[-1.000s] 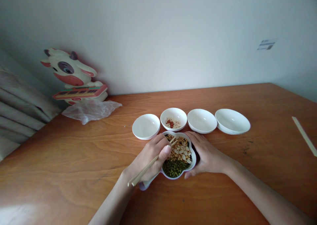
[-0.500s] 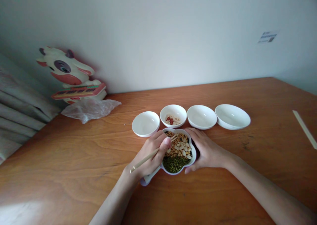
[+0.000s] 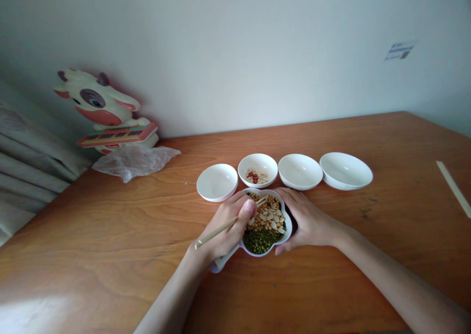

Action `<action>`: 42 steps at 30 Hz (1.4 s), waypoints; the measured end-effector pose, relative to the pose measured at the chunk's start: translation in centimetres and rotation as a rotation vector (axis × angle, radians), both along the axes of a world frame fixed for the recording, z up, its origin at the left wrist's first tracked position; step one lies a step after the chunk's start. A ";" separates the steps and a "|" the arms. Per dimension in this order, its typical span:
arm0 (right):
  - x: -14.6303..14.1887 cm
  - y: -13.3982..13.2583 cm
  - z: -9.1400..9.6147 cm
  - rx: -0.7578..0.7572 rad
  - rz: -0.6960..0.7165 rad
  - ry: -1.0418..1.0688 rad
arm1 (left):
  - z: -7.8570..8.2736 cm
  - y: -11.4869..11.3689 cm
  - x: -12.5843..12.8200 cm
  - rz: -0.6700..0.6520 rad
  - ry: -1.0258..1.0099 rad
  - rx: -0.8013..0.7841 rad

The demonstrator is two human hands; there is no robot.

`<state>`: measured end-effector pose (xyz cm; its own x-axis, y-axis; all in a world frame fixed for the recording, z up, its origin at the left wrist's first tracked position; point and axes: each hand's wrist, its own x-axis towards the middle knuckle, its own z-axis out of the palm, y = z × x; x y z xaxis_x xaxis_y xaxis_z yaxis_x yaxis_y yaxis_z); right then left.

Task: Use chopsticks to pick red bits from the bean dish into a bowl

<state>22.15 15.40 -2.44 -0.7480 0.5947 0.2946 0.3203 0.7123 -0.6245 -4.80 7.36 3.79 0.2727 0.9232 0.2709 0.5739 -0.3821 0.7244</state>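
My left hand (image 3: 224, 228) is closed around a pair of wooden chopsticks (image 3: 216, 234), whose tips reach into a scalloped dish (image 3: 289, 230) with a short handle (image 3: 224, 261). My right hand (image 3: 312, 222) curls round the dish's right side, thumb at the front. Inside lie green beans (image 3: 260, 242) in front, yellow beans (image 3: 262, 222) behind them, pale peanut halves (image 3: 275, 220) on the right and a few dark beans. Whether the tips pinch anything is too small to tell. Just behind the dish, a white bowl (image 3: 271, 176) contains pale pieces and some red-brown ones.
Three more white bowls stand in the same row: one bowl (image 3: 217, 182) at left, another bowl (image 3: 300, 171) right of the middle, and a bowl (image 3: 346, 169) at the right end. A cow-shaped toy keyboard (image 3: 117, 111), a clear plastic bag (image 3: 136, 162) and a pale stick (image 3: 454, 189) lie farther out.
The chopstick tips have shifted very slightly to the right within the dish. Both hands keep their grips, and the view has tilted a little.
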 end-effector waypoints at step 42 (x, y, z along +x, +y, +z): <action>-0.1 -0.1 0.0 0.015 -0.011 -0.029 | -0.5 0.2 -0.9 -0.114 0.168 0.094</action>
